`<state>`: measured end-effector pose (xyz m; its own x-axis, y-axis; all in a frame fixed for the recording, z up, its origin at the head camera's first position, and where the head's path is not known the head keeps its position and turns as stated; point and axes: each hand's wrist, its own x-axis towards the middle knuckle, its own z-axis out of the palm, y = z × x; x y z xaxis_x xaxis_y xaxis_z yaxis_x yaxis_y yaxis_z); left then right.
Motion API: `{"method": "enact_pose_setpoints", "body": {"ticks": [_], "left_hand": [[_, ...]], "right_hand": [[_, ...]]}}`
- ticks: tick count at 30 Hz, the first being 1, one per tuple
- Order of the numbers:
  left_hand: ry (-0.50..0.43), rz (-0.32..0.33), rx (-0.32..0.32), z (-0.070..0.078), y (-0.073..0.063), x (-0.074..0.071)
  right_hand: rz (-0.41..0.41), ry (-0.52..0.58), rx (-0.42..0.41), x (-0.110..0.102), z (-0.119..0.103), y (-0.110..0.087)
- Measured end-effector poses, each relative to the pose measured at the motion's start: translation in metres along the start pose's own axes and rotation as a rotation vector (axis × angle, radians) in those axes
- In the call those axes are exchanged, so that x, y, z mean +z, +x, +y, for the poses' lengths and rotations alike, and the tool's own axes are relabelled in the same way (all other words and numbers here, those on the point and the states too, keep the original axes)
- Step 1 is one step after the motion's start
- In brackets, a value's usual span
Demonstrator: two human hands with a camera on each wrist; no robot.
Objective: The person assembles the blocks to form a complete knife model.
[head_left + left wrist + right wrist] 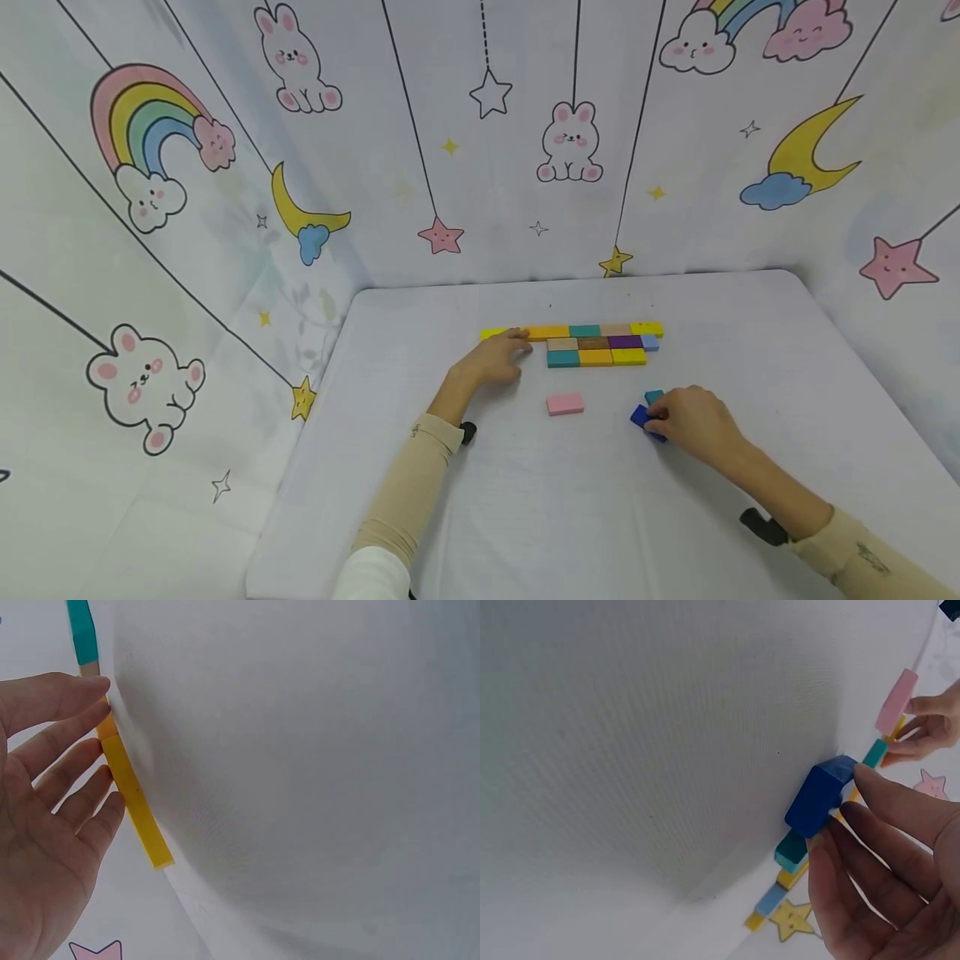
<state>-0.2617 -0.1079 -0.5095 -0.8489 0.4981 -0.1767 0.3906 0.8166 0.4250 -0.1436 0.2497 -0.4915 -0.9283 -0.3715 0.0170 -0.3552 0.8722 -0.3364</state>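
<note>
The left hand [495, 358], fingers fairly straight, touches the left part of the back row, by a yellow block [139, 806] and an orange block [550, 333]. Between thumb and fingers the right hand [697, 421] pinches a dark blue block [817, 799] low over the table; fingers cover part of it. Just behind that block lies a teal block [654, 396]. Between the two hands, on its own, a pink block [565, 404] lies flat.
Colored blocks lie in three adjoining rows, including a purple block [625, 342], a brown block [593, 342] and a light blue block [650, 342] in the middle one. A white cloth covers the table [525, 517]. Behind it hangs a patterned curtain [510, 183].
</note>
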Motion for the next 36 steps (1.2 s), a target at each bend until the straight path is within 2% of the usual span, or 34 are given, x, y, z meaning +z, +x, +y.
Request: {"method": "enact_pose_setpoints", "body": {"ticks": [17,23,30,36], "left_hand": [[0.009,-0.007,0.003,-0.001,-0.001,-0.001],[0.039,-0.02,0.0,-0.002,0.001,0.001],[0.005,-0.003,-0.001,-0.002,0.001,0.001],[0.023,-0.001,0.007,-0.001,0.001,0.0]], "right_hand": [[0.005,0.005,-0.015,0.006,-0.001,0.019],[-0.018,0.014,-0.012,0.005,-0.004,0.026],[-0.047,0.014,0.013,0.007,-0.008,0.035],[-0.053,0.004,0.011,0.007,-0.012,0.043]]}}
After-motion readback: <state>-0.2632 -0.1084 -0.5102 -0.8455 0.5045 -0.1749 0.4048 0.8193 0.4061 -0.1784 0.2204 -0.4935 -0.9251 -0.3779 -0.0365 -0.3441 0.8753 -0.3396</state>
